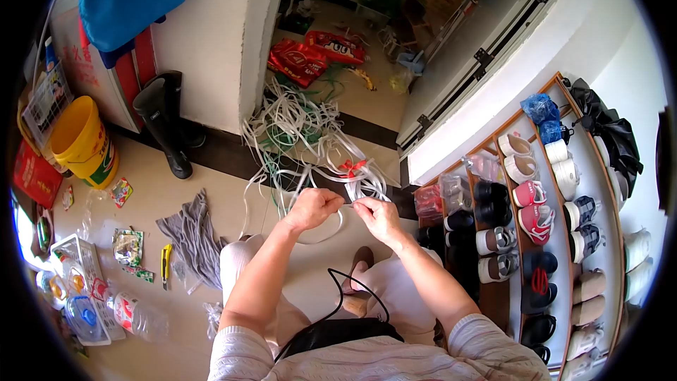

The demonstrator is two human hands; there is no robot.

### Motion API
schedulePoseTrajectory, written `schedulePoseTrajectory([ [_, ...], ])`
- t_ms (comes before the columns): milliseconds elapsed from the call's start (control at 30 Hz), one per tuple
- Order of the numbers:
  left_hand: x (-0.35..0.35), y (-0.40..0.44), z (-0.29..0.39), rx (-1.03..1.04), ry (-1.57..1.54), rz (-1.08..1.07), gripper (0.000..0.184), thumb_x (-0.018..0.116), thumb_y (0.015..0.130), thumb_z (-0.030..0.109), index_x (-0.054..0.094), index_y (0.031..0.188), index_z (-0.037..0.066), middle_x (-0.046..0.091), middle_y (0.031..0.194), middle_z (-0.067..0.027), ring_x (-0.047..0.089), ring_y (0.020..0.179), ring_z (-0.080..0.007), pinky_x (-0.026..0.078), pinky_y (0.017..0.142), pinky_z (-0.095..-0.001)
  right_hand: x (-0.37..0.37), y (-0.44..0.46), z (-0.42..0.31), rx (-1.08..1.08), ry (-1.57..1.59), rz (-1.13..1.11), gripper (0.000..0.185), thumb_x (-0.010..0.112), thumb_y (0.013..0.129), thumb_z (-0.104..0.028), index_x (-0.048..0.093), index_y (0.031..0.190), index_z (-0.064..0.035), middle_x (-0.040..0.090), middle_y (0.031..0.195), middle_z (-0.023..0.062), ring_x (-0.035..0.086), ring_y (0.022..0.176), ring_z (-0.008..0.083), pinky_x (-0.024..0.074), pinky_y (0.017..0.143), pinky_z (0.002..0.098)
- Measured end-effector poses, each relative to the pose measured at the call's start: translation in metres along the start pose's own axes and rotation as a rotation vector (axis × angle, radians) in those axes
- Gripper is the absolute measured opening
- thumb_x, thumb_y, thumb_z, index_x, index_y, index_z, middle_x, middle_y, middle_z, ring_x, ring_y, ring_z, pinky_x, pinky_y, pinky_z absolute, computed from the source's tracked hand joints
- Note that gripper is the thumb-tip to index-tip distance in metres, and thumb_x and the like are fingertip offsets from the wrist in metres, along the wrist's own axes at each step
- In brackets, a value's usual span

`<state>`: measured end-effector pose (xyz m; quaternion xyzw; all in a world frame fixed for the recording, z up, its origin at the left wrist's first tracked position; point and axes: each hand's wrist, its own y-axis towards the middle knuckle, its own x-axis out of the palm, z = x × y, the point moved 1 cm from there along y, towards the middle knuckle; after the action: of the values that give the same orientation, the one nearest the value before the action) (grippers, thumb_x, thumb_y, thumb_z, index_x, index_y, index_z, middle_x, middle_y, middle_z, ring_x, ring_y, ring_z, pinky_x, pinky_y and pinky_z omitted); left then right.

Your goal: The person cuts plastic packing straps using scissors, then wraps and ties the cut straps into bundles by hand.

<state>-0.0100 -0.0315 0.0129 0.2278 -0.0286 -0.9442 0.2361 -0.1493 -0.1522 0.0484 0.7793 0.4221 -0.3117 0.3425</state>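
Both my hands meet in front of my knees, just short of a tangled heap of white and green plastic straps [300, 123] on the floor. My left hand [315, 208] is closed in a pinch on a thin white strap. My right hand [379, 217] pinches the same strap a short way to the right, and a short length of it shows between the two hands. A loop of white strap [337, 231] hangs below them. Beyond my hands, a red tie [352, 168] lies around a bundle of white straps.
On the right stands a shoe rack [550, 236] with many shoes. To the left are a yellow bucket [84, 142], black boots [166, 123], a grey cloth [195, 236], a yellow cutter [166, 266] and a white basket [86, 289] with bottles. Red bags [303, 60] lie past the doorway.
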Motion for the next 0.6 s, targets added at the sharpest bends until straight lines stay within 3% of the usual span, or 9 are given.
schedulePoseTrajectory([
  [33,-0.002,0.000,0.000,-0.021,-0.109,-0.078,0.022,0.054,0.085,0.023,0.065,0.090,0.004,0.063,0.068,-0.0054,0.058,0.059,-0.0126,0.047,0.059,-0.0261,-0.001,0.002,0.004,0.013,0.001,-0.011,0.011,0.059,0.081,-0.015,0.063,0.086,-0.0066,0.060,0.065,0.0108,0.057,0.053,0.0219,0.0437,0.050,0.0292],
  [133,-0.010,-0.004,0.009,-0.183,-0.275,-0.296,0.023,0.055,0.085,0.023,0.065,0.089,0.002,0.060,0.064,-0.0036,0.054,0.054,-0.0090,0.046,0.054,-0.0230,-0.004,0.006,0.011,-0.012,0.149,0.058,0.012,0.060,0.081,-0.015,0.063,0.087,-0.0052,0.060,0.063,0.0081,0.055,0.052,0.0132,0.0424,0.049,0.0257],
  [167,-0.010,-0.004,0.012,-0.160,-0.305,-0.255,0.025,0.053,0.086,0.022,0.065,0.090,0.000,0.058,0.062,-0.0015,0.053,0.052,-0.0076,0.045,0.051,-0.0218,-0.003,0.007,0.017,0.020,0.203,0.029,0.013,0.058,0.084,-0.015,0.061,0.089,-0.0029,0.058,0.062,0.0026,0.050,0.053,0.0075,0.0409,0.050,0.0233],
  [267,0.006,-0.002,0.005,-0.183,-0.499,-0.099,0.025,0.053,0.087,0.022,0.064,0.091,0.001,0.058,0.064,-0.0012,0.053,0.054,-0.0083,0.045,0.052,-0.0227,0.005,0.008,0.013,0.333,0.643,0.019,0.014,0.055,0.087,-0.016,0.058,0.091,-0.0028,0.056,0.066,-0.0007,0.049,0.058,0.0073,0.0415,0.054,0.0226],
  [400,0.029,0.000,0.011,-0.213,-0.861,-0.039,0.025,0.053,0.088,0.023,0.064,0.090,0.001,0.059,0.065,-0.0016,0.054,0.055,-0.0093,0.046,0.052,-0.0241,0.025,0.017,-0.001,0.338,1.111,0.175,0.019,0.051,0.090,-0.021,0.051,0.094,-0.0031,0.056,0.079,0.0037,0.051,0.067,0.0087,0.0434,0.064,0.0204],
  [467,0.034,0.000,0.013,-0.217,-0.947,-0.036,0.025,0.053,0.088,0.024,0.064,0.089,0.002,0.059,0.066,-0.0021,0.054,0.056,-0.0099,0.046,0.052,-0.0243,0.033,0.019,0.000,0.356,1.104,0.141,0.027,0.047,0.091,-0.029,0.049,0.096,-0.0020,0.059,0.088,0.0105,0.055,0.069,0.0124,0.0465,0.064,0.0245],
  [600,0.033,-0.003,0.014,-0.107,-0.529,0.050,0.027,0.052,0.087,0.021,0.060,0.070,0.001,0.059,0.062,-0.0037,0.052,0.054,-0.0105,0.044,0.052,-0.0245,0.043,0.022,-0.004,0.475,1.169,0.046,0.042,0.044,0.090,-0.040,0.048,0.101,-0.0004,0.062,0.087,0.0145,0.061,0.073,0.0182,0.0498,0.059,0.0279],
])
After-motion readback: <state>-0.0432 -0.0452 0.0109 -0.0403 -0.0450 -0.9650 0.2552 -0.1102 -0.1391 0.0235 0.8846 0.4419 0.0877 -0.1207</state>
